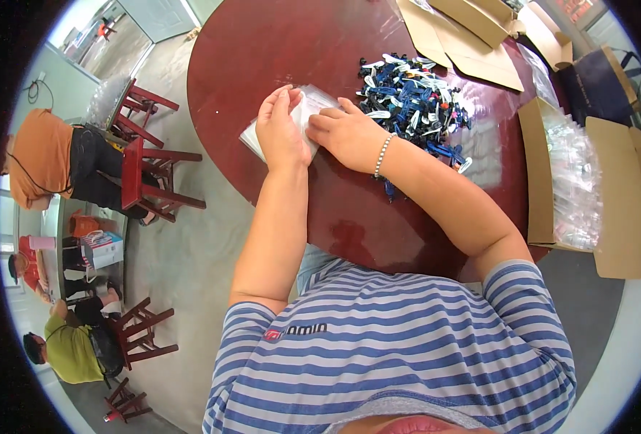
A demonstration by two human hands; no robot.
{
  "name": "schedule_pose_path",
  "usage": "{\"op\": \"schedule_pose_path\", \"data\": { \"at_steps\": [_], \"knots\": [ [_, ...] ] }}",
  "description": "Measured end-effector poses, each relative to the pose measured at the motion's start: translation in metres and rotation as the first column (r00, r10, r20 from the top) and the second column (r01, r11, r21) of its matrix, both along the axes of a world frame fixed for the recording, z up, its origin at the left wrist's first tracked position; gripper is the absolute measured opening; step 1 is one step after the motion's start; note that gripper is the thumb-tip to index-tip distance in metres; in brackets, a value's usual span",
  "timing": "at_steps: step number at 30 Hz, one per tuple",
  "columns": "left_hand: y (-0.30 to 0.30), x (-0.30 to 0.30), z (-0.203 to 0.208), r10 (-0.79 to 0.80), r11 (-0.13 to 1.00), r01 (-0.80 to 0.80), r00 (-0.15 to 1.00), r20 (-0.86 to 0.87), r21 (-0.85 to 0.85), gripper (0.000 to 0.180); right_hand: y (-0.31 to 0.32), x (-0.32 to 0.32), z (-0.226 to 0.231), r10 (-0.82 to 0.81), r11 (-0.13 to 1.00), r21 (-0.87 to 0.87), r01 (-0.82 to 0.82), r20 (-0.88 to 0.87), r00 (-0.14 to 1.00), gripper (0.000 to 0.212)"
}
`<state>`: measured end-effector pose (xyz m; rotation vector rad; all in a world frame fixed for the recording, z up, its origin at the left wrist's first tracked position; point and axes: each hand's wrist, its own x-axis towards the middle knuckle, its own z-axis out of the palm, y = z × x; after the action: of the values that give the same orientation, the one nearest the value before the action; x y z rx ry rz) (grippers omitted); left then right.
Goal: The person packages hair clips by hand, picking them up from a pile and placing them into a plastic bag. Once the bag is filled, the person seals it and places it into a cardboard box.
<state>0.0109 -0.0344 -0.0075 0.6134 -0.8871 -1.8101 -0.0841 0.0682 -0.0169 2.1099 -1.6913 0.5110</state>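
My left hand [284, 130] is closed, its fingertips pressed together at the edge of a clear plastic bag [305, 106]. My right hand [349, 136], with a beaded bracelet [384, 155] on the wrist, has its fingers bent onto the same bag from the other side; its thumb is hidden. Under both hands lies a stack of flat clear bags [250, 136] on the dark red round table [262, 50]. Just beyond my right hand is a heap of small bundled cords [414, 101] in blue, black and white.
An open cardboard box [541, 170] full of clear plastic packs [575, 181] stands at the right. Flattened cardboard [472, 50] and a dark blue bag [595, 90] lie at the far right. Red wooden stools [154, 177] and several people are on the left, away from the table.
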Motion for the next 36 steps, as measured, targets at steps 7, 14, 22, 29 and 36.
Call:
{"op": "schedule_pose_path", "data": {
  "at_steps": [7, 14, 22, 29, 36],
  "knots": [
    [0.000, -0.001, -0.001, -0.001, 1.000, 0.001, 1.000, 0.002, 0.005, 0.018, -0.013, -0.008, 0.004, 0.045, 0.993, 0.113, -0.038, -0.059, 0.997, 0.012],
    [-0.002, 0.000, -0.004, 0.007, 1.000, -0.007, 1.000, 0.009, 0.018, 0.013, -0.007, -0.006, 0.003, -0.024, 0.992, 0.122, 0.028, -0.035, 0.999, 0.013],
    [-0.008, 0.005, -0.001, 0.028, 0.997, -0.030, 0.999, 0.031, 0.064, 0.020, -0.008, -0.001, 0.009, 0.044, 0.980, 0.195, -0.046, 0.014, 0.999, 0.022],
    [-0.013, 0.008, -0.001, 0.041, 0.991, -0.048, 0.998, 0.055, 0.126, 0.015, -0.019, 0.002, 0.002, 0.032, 0.987, 0.160, -0.030, -0.009, 0.999, 0.011],
    [-0.014, 0.009, 0.001, 0.043, 0.989, -0.048, 0.998, 0.039, 0.143, 0.015, -0.009, 0.010, -0.001, 0.049, 0.996, 0.064, -0.059, 0.161, 0.986, 0.009]
  ]
}}
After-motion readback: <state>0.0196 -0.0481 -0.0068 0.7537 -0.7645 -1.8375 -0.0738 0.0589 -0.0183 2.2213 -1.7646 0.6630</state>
